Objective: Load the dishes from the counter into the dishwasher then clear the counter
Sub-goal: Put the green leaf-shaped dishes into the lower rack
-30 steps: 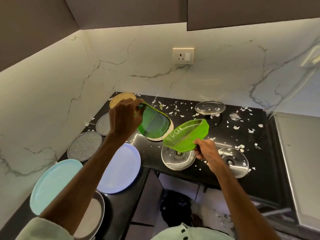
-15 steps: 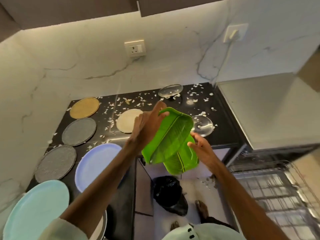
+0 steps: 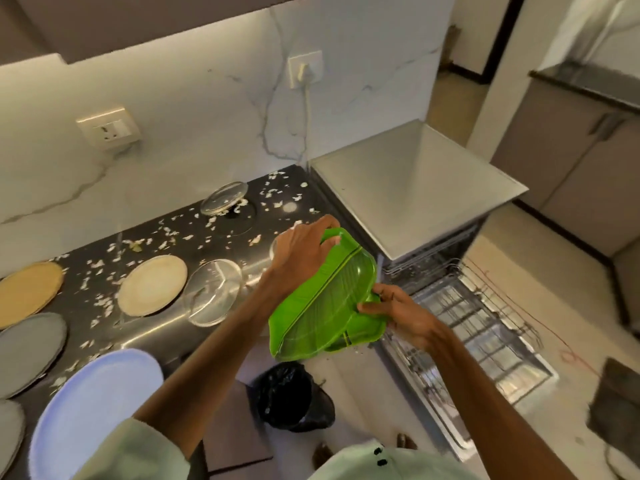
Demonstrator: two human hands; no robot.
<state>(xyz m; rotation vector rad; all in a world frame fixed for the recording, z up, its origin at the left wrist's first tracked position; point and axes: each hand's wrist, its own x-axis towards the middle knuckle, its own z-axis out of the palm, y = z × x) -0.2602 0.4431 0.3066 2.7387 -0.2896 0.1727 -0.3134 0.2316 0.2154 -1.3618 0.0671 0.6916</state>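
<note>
The upper plate [image 3: 325, 299] and lower plate [image 3: 363, 329], both green, overlap and tilt in mid-air just left of the dishwasher rack [image 3: 485, 327]. They are past the counter [image 3: 180, 233] edge, above the bin [image 3: 294, 396]. The left hand [image 3: 301, 252] curls over the upper plate's top end; the right hand [image 3: 405, 313] pinches the lower plate's rim nearest the rack.

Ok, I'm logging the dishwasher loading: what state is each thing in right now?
green leaf plates, two held together, tilted, off the counter.
left hand, gripping the plates' top end.
right hand, holding their lower edge.
dishwasher, door open, lower rack pulled out.
bin, open, black liner.
counter, strewn with white scraps.
cream plate, flat on counter.
wall plug, plugged in.
</note>
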